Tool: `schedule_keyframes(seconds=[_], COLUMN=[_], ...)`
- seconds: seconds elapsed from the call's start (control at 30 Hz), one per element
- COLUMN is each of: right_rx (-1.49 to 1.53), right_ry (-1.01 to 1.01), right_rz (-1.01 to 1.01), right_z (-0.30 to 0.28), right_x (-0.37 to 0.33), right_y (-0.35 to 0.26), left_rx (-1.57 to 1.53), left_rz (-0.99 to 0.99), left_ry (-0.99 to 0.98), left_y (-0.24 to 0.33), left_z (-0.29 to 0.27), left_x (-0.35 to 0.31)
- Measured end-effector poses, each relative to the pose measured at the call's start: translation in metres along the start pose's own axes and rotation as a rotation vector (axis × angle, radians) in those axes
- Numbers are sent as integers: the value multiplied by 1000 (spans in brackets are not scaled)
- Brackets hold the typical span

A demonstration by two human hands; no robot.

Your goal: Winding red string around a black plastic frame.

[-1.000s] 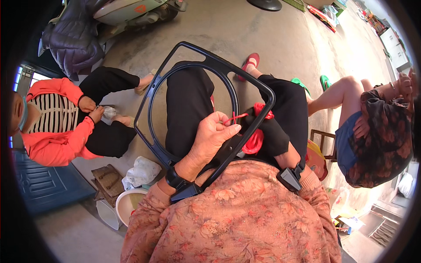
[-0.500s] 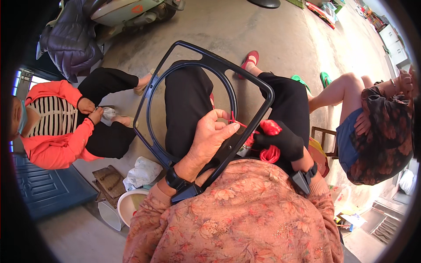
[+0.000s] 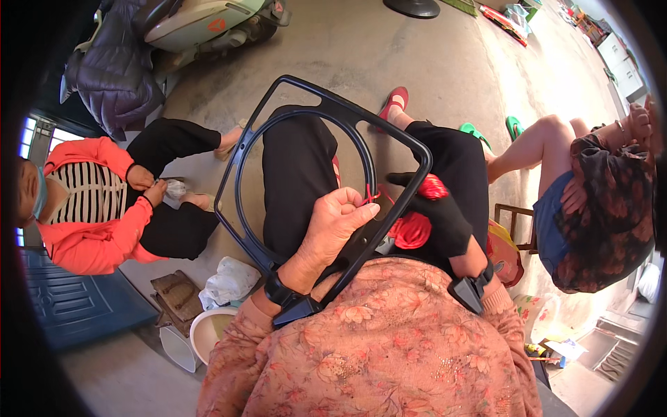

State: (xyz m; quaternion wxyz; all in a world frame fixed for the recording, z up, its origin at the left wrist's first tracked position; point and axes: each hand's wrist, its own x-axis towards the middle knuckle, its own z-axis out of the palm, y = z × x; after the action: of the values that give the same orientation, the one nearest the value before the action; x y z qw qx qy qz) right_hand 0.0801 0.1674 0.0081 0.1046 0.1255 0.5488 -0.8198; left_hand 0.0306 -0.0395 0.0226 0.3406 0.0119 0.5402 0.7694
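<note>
A dark frame (image 3: 425, 149) with a round ring (image 3: 240, 170) inside it lies across my lap and thighs. My left hand (image 3: 325, 224) reaches through the frame, thumb and fingers pinching a thin red cord (image 3: 369, 196) beside the ring's right side. A short end of this cord sticks up past the fingertips. My right hand (image 3: 448, 224), in a black glove, is on the far side of the frame's right bar. It is closed around a bundle of red cord (image 3: 410, 231), part of which shows above the fingers. The bar hides some of the cord between my hands.
At left sits a person in an orange jacket (image 3: 87, 240), holding something whitish. Another person (image 3: 604, 215) sits at right by a wooden stool (image 3: 513, 217). A scooter (image 3: 201, 24) stands behind. A pale bucket (image 3: 203, 330) and white bag (image 3: 231, 280) are near my left side.
My gloved right hand has turned and its fingers have spread upward along the bar, with the red bundle now lower. My left hand keeps its pinch, slightly lower. The frame has dipped a little.
</note>
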Motion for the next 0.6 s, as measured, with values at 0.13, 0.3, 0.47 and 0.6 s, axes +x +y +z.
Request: schedule_keyframes(seconds=[0.13,0.3,0.47,0.6], right_rx=[144,-248,-512,398], right_ry=[-186,-248,-346,-107], right_rz=[85,126,-5,20], right_z=[12,-2,-1,16], right_x=[6,-2,1,17], right_y=[-1,3,10,13], left_rx=[65,28,50,82], left_rz=[-11,-42,-51,-66], left_ry=[11,18,7,-2], left_y=[-4,-3,-2,-5], left_z=[-4,-3,-4,-4], left_x=[2,-1,-2,0])
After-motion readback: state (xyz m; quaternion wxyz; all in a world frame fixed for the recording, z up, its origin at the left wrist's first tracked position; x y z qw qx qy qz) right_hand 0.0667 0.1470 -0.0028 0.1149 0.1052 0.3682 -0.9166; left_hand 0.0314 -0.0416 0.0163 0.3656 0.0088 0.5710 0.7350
